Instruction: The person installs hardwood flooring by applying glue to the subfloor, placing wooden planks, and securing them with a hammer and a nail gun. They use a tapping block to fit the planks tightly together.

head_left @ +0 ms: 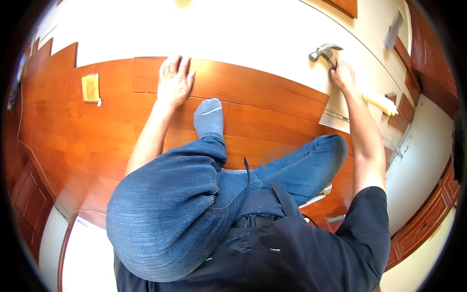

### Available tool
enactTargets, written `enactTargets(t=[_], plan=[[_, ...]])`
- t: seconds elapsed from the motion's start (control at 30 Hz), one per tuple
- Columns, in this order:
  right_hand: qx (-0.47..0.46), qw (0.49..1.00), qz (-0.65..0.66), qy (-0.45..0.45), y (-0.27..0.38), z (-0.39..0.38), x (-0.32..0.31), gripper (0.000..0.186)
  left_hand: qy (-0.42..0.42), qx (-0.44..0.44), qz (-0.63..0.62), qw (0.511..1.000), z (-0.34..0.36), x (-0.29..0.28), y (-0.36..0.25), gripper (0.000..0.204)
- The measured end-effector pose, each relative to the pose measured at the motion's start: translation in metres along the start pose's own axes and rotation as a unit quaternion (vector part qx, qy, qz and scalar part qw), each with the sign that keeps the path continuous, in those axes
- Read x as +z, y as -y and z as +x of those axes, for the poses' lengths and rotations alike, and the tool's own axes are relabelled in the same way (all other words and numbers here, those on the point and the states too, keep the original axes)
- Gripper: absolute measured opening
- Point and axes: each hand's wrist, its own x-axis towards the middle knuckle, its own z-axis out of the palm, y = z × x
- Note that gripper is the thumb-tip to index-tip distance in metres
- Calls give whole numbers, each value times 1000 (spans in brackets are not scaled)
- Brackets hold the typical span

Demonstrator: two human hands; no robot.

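Note:
My left hand (pixel 173 83) lies open on a reddish-brown floor plank (pixel 231 81), its fingers spread over the plank's edge beside the white underlay (pixel 248 27). My right hand (pixel 343 77) is closed around the handle of a claw hammer (pixel 321 53), held over the pale surface right of that plank. The hammer's steel head points left. A pale yellow cylindrical roll or tube (pixel 379 102) lies just right of my right wrist. Below the plank's right end is a short gap showing a pale strip (pixel 332 120).
My socked foot (pixel 208 117) and bent jean-clad legs rest on the laid planks. A yellow block (pixel 90 88) sits at left. Loose boards (pixel 404 112) and a grey flat piece (pixel 394 29) lie at right. A cord runs along the left. Wooden doors stand at both sides.

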Motion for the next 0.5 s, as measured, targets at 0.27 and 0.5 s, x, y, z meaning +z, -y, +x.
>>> enactTargets(t=[0.27,0.5], plan=[[-233,969,62,60,176,30,-60,22,19,-10,1,1000,-5,-4,1,57],[-284,955,85,-21,206,39,-65,15,-17,-13,-17,1000,-11,0,4,55]])
